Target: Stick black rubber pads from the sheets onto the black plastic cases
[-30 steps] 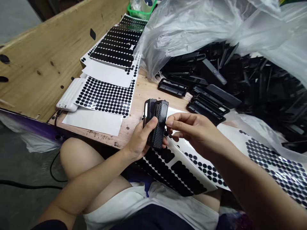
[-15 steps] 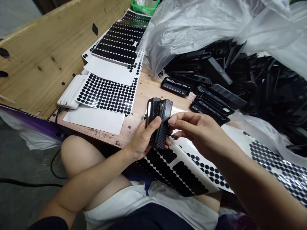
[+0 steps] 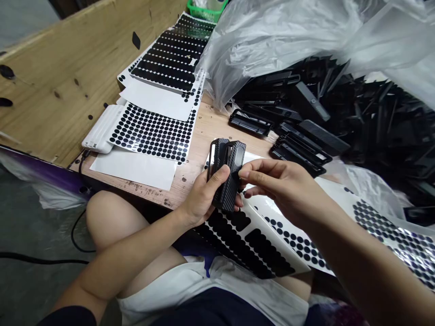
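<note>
My left hand (image 3: 205, 192) is wrapped round a black plastic case (image 3: 234, 174) with a carbon-fibre pattern, thumb across its front. The case stands nearly upright above the table edge and has a smooth oval patch near its top. Beside it, in the same hand, is a second black part (image 3: 219, 151) with a slot-like frame on its left. My right hand (image 3: 275, 181) has thumb and forefinger pinched at the case's right edge; whatever lies between those fingertips is hidden. Below both hands, a sheet of black stickers (image 3: 251, 242) hangs over my lap.
A heap of black plastic cases (image 3: 370, 131) spills from a clear plastic bag (image 3: 288, 36) at the right. Sheets of round black stickers (image 3: 152, 131) lie at the left beside a white power bank (image 3: 102, 129). A wooden board (image 3: 68, 81) borders the table; a green basket (image 3: 207, 12) stands behind.
Almost nothing differs. Both hands and the case keep the same pose, and the whole view has shifted by only a few pixels.
</note>
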Demonstrator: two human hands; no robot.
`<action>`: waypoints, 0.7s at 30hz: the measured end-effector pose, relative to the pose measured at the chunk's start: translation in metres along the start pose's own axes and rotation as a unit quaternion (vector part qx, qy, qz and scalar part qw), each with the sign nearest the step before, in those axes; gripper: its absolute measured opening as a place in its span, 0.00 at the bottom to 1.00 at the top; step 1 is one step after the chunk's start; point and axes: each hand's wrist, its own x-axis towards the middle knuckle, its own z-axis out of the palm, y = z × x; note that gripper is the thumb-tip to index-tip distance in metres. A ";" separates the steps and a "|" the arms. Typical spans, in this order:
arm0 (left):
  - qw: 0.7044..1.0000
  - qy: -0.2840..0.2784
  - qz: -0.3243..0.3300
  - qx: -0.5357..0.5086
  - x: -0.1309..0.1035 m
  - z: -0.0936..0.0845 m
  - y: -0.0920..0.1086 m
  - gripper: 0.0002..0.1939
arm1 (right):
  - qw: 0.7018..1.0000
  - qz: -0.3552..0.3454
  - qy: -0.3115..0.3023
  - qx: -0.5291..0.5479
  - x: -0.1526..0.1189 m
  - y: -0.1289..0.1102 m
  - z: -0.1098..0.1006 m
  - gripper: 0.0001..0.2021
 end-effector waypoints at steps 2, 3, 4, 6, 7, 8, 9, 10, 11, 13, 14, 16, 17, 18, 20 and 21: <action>1.000 0.004 0.001 0.000 0.000 0.000 0.000 0.35 | 1.000 -0.011 0.009 -0.015 0.000 0.000 0.001 0.19; 1.000 0.007 0.001 -0.001 0.000 0.001 0.000 0.35 | 0.999 -0.017 0.012 -0.025 -0.001 -0.001 0.001 0.19; 1.000 0.009 0.001 -0.003 -0.001 0.001 0.000 0.34 | 0.999 -0.023 0.014 -0.035 -0.001 -0.001 0.001 0.19; 1.000 0.012 -0.001 -0.005 -0.001 0.002 0.001 0.34 | 0.998 -0.032 0.014 -0.050 -0.002 -0.002 0.002 0.18; 1.000 0.014 -0.003 -0.006 -0.002 0.002 0.002 0.34 | 0.998 -0.035 0.014 -0.056 -0.003 -0.002 0.002 0.18; 1.000 0.015 -0.006 -0.006 -0.002 0.002 0.002 0.34 | 0.997 -0.039 0.014 -0.062 -0.004 -0.003 0.003 0.18; 1.000 0.017 -0.008 -0.007 -0.002 0.002 0.003 0.33 | 0.996 -0.043 0.014 -0.071 -0.005 -0.004 0.003 0.18; 1.000 0.018 -0.011 -0.007 -0.003 0.003 0.003 0.33 | 0.995 -0.047 0.014 -0.083 -0.006 -0.005 0.004 0.18; 1.000 0.020 -0.013 -0.006 -0.003 0.003 0.004 0.33 | 0.994 -0.051 0.014 -0.098 -0.008 -0.005 0.004 0.18; 1.000 0.024 -0.015 -0.003 -0.003 0.004 0.004 0.33 | 0.990 -0.061 0.021 -0.127 -0.010 -0.006 0.005 0.19; 1.000 0.026 -0.016 0.001 -0.003 0.004 0.004 0.33 | 0.987 -0.068 0.027 -0.142 -0.011 -0.006 0.005 0.19; 0.999 0.026 -0.017 0.007 -0.003 0.004 0.004 0.32 | 0.980 -0.083 0.044 -0.173 -0.012 -0.006 0.005 0.19; 1.000 0.024 -0.016 0.008 -0.003 0.004 0.003 0.32 | 0.975 -0.094 0.053 -0.193 -0.012 -0.005 0.006 0.19; 1.000 0.023 -0.016 0.006 -0.003 0.004 0.003 0.32 | 0.967 -0.109 0.066 -0.219 -0.012 -0.004 0.006 0.19; 1.000 0.025 -0.016 -0.002 -0.003 0.004 0.002 0.31 | 0.944 -0.156 0.107 -0.269 -0.010 -0.001 0.005 0.18; 0.999 0.027 -0.016 -0.007 -0.003 0.003 0.002 0.31 | 0.932 -0.182 0.124 -0.287 -0.009 0.001 0.005 0.18</action>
